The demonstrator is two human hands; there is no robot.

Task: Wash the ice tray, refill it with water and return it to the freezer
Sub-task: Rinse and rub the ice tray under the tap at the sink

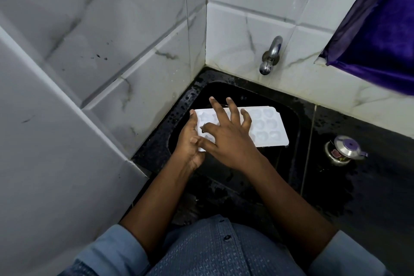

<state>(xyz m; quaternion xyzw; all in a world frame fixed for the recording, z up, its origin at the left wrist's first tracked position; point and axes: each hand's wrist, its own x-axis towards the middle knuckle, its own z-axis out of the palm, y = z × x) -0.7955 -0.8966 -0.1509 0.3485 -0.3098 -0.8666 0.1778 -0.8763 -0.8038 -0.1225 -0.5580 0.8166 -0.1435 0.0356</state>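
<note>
In the middle of the frame the white ice tray (pixel 264 126) is over the black sink (pixel 293 119). The left hand (pixel 189 141) clamps its left end; the right hand (pixel 228 134) lies spread on top. The wet tray could slip into the basin. Whether the tap (pixel 270 56) runs is hard to see.

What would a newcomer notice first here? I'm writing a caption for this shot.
The white ice tray stands out, held over the black sink at centre, the left hand gripping its end and the right hand spread across its top. Next come the metal tap on the tiled wall behind and the purple cloth at upper right.
</note>
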